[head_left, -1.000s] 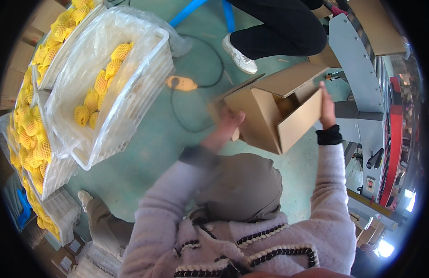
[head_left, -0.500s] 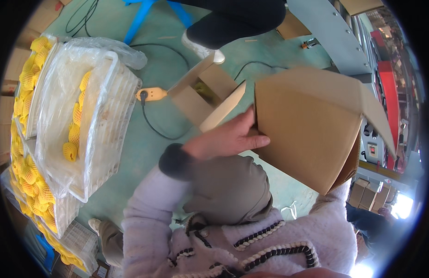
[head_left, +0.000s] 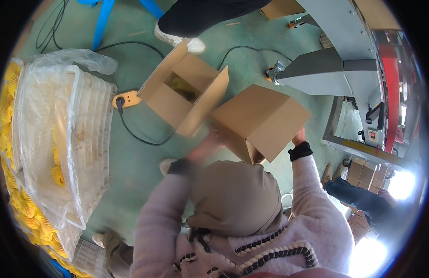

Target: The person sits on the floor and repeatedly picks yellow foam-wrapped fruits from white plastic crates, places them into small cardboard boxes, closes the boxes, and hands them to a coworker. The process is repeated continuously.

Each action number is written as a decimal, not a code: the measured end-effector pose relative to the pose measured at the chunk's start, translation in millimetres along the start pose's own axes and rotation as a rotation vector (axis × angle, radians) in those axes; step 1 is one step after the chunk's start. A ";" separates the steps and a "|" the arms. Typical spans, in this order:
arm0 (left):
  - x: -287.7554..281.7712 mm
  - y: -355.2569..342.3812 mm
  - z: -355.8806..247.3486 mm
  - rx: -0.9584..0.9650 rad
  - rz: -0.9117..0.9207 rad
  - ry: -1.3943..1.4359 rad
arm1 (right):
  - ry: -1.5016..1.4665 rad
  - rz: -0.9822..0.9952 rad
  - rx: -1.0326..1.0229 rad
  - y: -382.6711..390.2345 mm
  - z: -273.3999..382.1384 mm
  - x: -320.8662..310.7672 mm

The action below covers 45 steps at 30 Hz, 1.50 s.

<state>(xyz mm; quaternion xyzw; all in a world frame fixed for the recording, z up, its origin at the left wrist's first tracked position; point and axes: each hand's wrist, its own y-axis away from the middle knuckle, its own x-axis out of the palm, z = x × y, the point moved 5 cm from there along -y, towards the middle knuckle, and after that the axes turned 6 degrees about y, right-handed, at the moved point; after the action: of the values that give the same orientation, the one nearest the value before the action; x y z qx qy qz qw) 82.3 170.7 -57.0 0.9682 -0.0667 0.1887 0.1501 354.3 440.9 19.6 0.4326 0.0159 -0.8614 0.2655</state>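
Observation:
A brown cardboard box (head_left: 258, 116) is held tilted above the floor in front of my knee, a flap hanging loose on its near right side. My left hand (head_left: 209, 144) is at its left edge, smeared by motion, with the fingertips hidden against the cardboard. My right hand (head_left: 299, 136) grips the box's right side, most of its fingers out of sight behind the flap. Just beyond, to the left, a second cardboard box (head_left: 207, 104) stands on the floor with its flaps up. Something yellow-green (head_left: 183, 87) lies inside it.
White plastic crates (head_left: 91, 139) lined with clear film stand at left, with yellow foam-netted fruit (head_left: 58, 175). An orange power strip (head_left: 127, 98) and black cables lie on the green floor. A grey machine frame (head_left: 325, 72) stands at right. Another person's white shoe (head_left: 196, 45) is beyond the floor box.
The held box has moved left and down, turning so its flap faces me. My right hand has come into view at its right side. The view has shifted to the right.

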 end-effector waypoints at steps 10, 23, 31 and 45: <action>-42.6 82.8 39.2 -0.205 -0.408 0.010 | 0.394 -0.112 0.157 -34.6 67.3 57.7; -108.7 87.1 -201.7 -0.196 -0.577 -0.809 | -0.080 0.061 0.404 -30.2 87.5 67.4; -35.5 61.5 -144.3 -0.091 -0.520 -1.122 | 0.313 -0.442 -0.100 -19.8 142.5 74.4; -106.2 57.7 -137.7 0.064 -0.920 -1.154 | 0.317 -0.340 -0.301 -16.4 183.3 123.0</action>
<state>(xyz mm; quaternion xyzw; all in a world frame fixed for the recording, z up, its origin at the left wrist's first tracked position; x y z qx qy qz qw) -73.6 167.4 39.1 0.8476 0.2831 -0.4305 0.1270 152.0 353.3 38.1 0.5087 0.2575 -0.8032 0.1729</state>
